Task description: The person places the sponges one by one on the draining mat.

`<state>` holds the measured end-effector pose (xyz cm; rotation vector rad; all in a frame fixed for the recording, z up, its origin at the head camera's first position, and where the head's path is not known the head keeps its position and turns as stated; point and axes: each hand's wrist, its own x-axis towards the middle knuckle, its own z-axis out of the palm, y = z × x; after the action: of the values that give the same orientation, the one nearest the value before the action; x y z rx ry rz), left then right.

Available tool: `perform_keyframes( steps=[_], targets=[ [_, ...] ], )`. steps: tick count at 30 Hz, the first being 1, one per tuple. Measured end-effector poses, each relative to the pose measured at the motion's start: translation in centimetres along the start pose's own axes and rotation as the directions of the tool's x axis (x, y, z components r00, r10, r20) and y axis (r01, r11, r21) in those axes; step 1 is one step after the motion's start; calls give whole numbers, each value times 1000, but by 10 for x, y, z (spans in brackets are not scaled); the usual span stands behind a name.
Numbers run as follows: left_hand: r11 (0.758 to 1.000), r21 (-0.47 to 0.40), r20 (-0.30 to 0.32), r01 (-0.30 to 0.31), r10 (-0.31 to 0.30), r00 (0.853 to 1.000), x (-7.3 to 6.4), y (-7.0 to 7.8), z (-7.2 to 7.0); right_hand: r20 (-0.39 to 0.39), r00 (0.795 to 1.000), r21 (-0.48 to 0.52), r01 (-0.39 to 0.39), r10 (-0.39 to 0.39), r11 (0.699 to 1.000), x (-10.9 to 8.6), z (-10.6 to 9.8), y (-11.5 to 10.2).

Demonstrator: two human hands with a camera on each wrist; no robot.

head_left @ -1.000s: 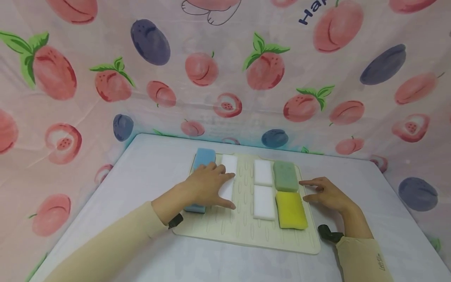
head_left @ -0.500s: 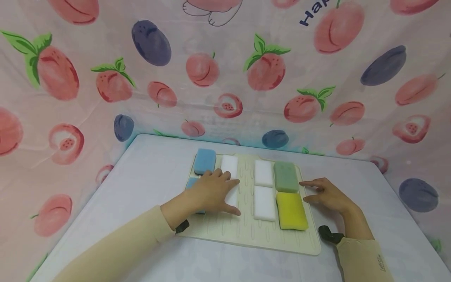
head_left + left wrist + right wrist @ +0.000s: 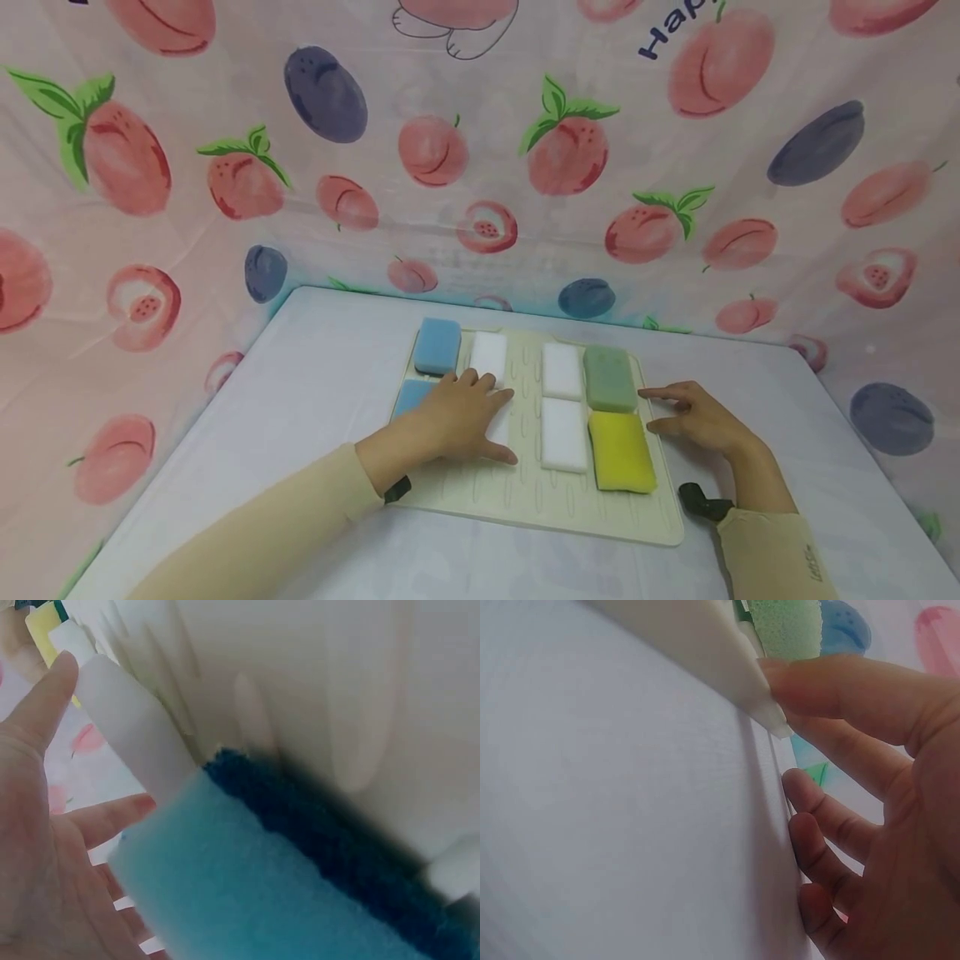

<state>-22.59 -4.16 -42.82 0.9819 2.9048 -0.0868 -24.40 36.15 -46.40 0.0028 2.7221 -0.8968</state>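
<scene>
My left hand [image 3: 457, 421] lies over the front-left part of a cream ridged mat [image 3: 525, 492], thumb and fingers spread. It partly covers a white sponge [image 3: 498, 427] and a blue sponge [image 3: 412, 394]. In the left wrist view, the blue sponge [image 3: 255, 877] with its dark scouring layer hides some fingers, and the white sponge [image 3: 135, 720] lies near the thumb and index finger; firm contact cannot be made out. My right hand [image 3: 701, 417] touches the mat's right edge with thumb and index finger apart, beside a green sponge [image 3: 609, 379] and a yellow sponge [image 3: 622, 451].
Another blue sponge [image 3: 437, 346] and a white sponge [image 3: 489, 356] lie at the mat's back left. Two more white sponges, one back [image 3: 561, 370] and one front [image 3: 564, 434], lie right of centre. A white cloth [image 3: 300, 375] covers the table; a fruit-print curtain [image 3: 480, 167] hangs behind.
My left hand has shifted right and slightly towards me, uncovering the back-left blue sponge and white sponge. The white sponge under it appears slightly further right. My right hand has stayed at the mat's edge.
</scene>
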Motion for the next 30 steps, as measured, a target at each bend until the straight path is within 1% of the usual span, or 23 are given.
perform_keyframes(
  steps=[13,16,20,22,25,30],
  targets=[
    [1000,20,-4,17,-17,1000,-4,5,2,10,1000,24,8,-8,1000,-2,2,4],
    [1000,9,-12,23,-23,1000,-5,5,1,11,1000,32,26,-26,999,-3,1,4],
    [999,-20,-36,29,-29,999,-9,2,-5,14,999,48,34,-35,998,-3,-2,6],
    [999,-32,-50,31,-32,998,-11,-2,-9,16,999,54,34,-35,998,-3,-1,8],
    [997,-67,-56,44,-48,997,-15,-13,-16,13,999,54,33,-34,998,-3,-1,10],
    [987,-132,-52,94,-101,994,-21,-40,-24,4,1000,42,22,-23,999,-4,0,10]
  ],
)
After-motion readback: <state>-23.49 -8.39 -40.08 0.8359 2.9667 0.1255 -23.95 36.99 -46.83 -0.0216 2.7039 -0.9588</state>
